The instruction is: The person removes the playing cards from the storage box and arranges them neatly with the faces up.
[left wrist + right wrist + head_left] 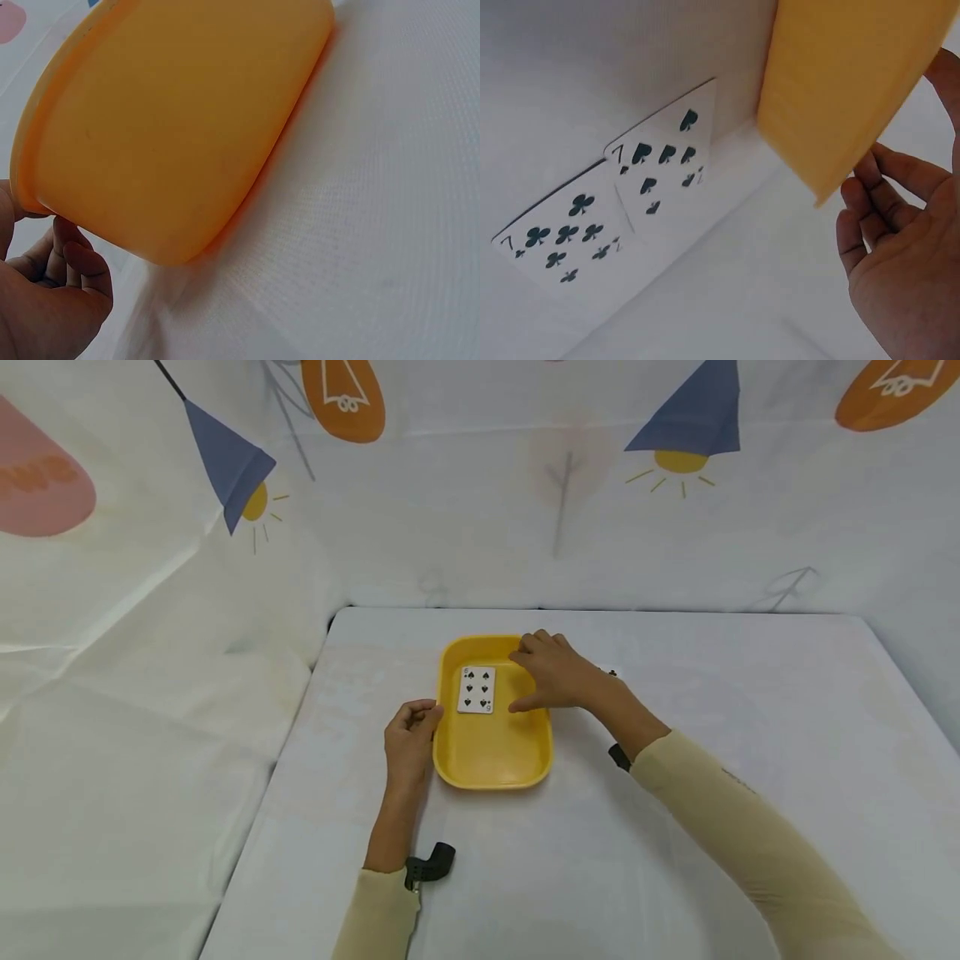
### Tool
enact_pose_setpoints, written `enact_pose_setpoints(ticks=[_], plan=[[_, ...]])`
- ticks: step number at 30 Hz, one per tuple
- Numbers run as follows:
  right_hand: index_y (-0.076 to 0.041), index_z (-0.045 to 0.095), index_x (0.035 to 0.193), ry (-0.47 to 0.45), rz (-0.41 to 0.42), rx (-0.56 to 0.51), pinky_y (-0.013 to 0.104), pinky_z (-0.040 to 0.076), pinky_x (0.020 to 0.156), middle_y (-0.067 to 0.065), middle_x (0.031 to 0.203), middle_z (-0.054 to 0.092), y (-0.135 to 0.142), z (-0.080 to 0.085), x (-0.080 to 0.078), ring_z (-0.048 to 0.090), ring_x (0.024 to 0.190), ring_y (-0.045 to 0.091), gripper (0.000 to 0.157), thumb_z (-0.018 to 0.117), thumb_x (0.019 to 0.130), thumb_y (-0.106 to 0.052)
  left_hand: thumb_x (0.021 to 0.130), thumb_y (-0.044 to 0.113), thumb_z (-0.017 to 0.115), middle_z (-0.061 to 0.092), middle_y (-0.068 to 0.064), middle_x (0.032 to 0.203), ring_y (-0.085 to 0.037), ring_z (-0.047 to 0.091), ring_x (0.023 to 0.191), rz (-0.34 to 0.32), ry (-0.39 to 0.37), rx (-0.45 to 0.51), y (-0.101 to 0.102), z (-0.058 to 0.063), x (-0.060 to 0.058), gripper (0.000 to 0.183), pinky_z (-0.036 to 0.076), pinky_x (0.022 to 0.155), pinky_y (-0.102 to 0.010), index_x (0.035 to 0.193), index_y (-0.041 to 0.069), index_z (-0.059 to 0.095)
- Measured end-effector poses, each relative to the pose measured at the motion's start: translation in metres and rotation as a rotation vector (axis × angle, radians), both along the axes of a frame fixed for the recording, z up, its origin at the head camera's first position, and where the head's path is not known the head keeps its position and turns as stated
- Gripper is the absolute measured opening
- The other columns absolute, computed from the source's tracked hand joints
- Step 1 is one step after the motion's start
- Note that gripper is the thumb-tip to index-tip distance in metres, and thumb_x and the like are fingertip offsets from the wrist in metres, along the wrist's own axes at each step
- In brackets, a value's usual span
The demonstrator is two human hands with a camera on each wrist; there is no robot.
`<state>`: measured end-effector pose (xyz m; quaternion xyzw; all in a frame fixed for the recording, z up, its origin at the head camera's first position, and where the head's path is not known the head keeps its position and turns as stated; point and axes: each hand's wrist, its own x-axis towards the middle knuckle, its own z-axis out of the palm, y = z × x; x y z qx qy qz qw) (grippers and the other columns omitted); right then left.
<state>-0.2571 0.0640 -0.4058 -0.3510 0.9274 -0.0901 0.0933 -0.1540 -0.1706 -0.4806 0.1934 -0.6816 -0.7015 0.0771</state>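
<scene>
A yellow tray (492, 768) sits on the table, and a six of spades card (476, 690) lies face up in its far left part. At the tray's left rim, my left hand (409, 739) pinches the edge between thumb and curled fingers. My right hand (555, 672) reaches over the right rim, thumb and fingers spread apart over the tray's inside. In the right wrist view, a seven of spades (662, 154) and a seven of clubs (562, 240) lie side by side, right of the tray. From the head, my right hand and forearm mostly hide them.
A white cloth covers the table (750, 693), whose far edge runs close to a printed curtain (480, 527). More pale fabric (150, 735) hangs along the left side. Black wrist cameras sit on both wrists, the left camera (431, 864) low over the table.
</scene>
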Motion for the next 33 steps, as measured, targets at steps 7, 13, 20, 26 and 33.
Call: enact_pose_setpoints(ticks=[7,13,20,26,33], plan=[[-0.001,0.058,0.137,0.012,0.019,0.045,0.045,0.031,0.104,0.013,0.128,0.05,-0.027,-0.009,-0.001,0.04,0.121,0.03,0.084,0.079,0.078,-0.057,0.092,0.022,0.072,0.061,-0.011,0.1,-0.021,0.059,0.089,-0.001,0.013,0.001,-0.003,-0.001,0.001,0.022,0.054,0.075,-0.023,0.107,0.007,0.068],[-0.004,0.059,0.135,0.015,-0.003,0.105,0.047,0.025,0.113,0.011,0.126,0.048,-0.042,-0.022,-0.004,0.036,0.127,0.031,0.085,0.078,0.076,-0.063,0.092,0.023,0.072,0.061,-0.01,0.1,-0.021,0.059,0.088,0.007,-0.002,-0.014,-0.003,-0.002,-0.001,0.022,0.053,0.074,-0.022,0.107,0.007,0.068],[-0.005,0.061,0.131,0.008,-0.015,0.146,0.05,0.022,0.114,0.011,0.126,0.047,-0.047,-0.03,-0.01,0.036,0.125,0.031,0.08,0.077,0.077,-0.063,0.092,0.023,0.072,0.062,-0.01,0.099,-0.02,0.06,0.087,0.005,-0.003,-0.027,-0.001,0.0,-0.002,0.021,0.053,0.073,-0.021,0.106,0.008,0.069],[-0.006,0.062,0.129,0.001,-0.03,0.183,0.048,0.023,0.112,0.01,0.125,0.046,-0.054,-0.034,-0.016,0.036,0.124,0.03,0.08,0.075,0.077,-0.065,0.092,0.024,0.072,0.061,-0.01,0.1,-0.02,0.06,0.088,0.007,0.0,-0.024,-0.003,-0.001,-0.001,0.022,0.053,0.074,-0.021,0.107,0.008,0.068],[-0.006,0.063,0.127,0.008,-0.032,0.208,0.047,0.026,0.109,0.011,0.124,0.048,-0.059,-0.033,-0.017,0.037,0.122,0.03,0.081,0.075,0.076,-0.067,0.093,0.023,0.072,0.061,-0.01,0.101,-0.021,0.059,0.089,0.002,0.002,-0.013,-0.005,-0.003,0.0,0.022,0.053,0.076,-0.023,0.107,0.007,0.068]])
